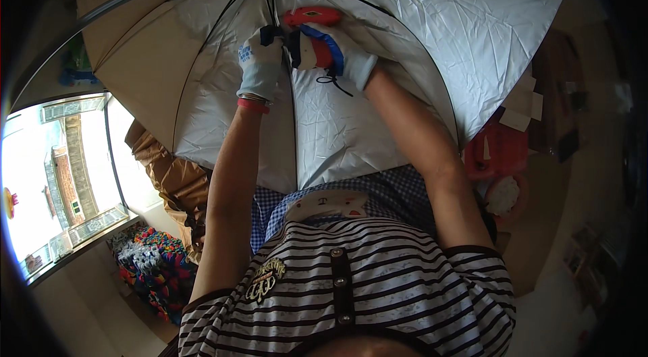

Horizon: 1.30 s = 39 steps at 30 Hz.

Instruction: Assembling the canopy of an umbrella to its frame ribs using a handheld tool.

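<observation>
An open umbrella [405, 40] with a silver lining and dark metal ribs fills the upper part of the view, its inside facing me. My left hand [260, 63], in a white glove with blue print and a red cuff, grips the dark shaft near the ribs' hub. My right hand [334, 50], in a white glove with blue and red patches, holds a red tool [312, 16] against the shaft and ribs. A short black cord [334, 80] hangs below the right glove.
A tan cloth [169, 178] lies bunched at the left under the canopy. A colourful patterned fabric [152, 266] sits on the floor at lower left. A red container [496, 151] and a round bowl [506, 195] stand at the right. A bright doorway [54, 181] opens at far left.
</observation>
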Available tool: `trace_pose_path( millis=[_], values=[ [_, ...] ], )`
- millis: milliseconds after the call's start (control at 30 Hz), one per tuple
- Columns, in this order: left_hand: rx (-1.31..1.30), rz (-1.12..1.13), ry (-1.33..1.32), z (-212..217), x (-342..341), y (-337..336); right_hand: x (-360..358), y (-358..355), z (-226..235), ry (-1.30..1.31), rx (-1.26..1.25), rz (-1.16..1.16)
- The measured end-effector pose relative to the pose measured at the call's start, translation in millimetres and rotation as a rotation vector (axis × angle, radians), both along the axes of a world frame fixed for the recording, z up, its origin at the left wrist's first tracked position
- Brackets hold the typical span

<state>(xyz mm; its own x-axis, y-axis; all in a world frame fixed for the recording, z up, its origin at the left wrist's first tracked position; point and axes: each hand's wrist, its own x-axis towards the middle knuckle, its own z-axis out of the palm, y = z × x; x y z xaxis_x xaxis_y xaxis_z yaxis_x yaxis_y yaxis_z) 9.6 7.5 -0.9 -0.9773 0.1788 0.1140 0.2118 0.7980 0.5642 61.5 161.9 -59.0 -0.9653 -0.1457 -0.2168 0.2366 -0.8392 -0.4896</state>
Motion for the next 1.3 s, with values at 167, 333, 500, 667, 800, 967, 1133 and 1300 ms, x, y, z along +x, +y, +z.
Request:
trace_pose_path(
  millis=[167,333,500,667,800,967,1133,1300],
  values=[
    [0.001,0.015,-0.023,-5,-3,-3,3,20,-12,0.167,-0.087,0.152],
    [0.057,0.044,-0.066,-13,-10,-4,-9,20,-17,0.489,0.265,0.072],
    [0.053,0.059,-0.071,-10,-4,-11,1,28,9,0.141,0.068,0.185],
    [0.115,0.029,-0.087,-4,-2,-4,1,35,11,0.215,0.260,0.083],
    [0.126,0.045,-0.098,-7,-6,-2,6,32,27,0.191,0.260,0.074],
    [0.071,-0.001,-0.018,-8,-6,-4,1,34,25,0.132,0.259,0.085],
    [0.105,-0.035,-0.077,-13,-9,-5,-5,33,26,0.079,0.202,0.188],
    [0.062,-0.095,-0.002,-14,-8,-7,-8,21,40,-0.039,0.349,0.103]
  ],
)
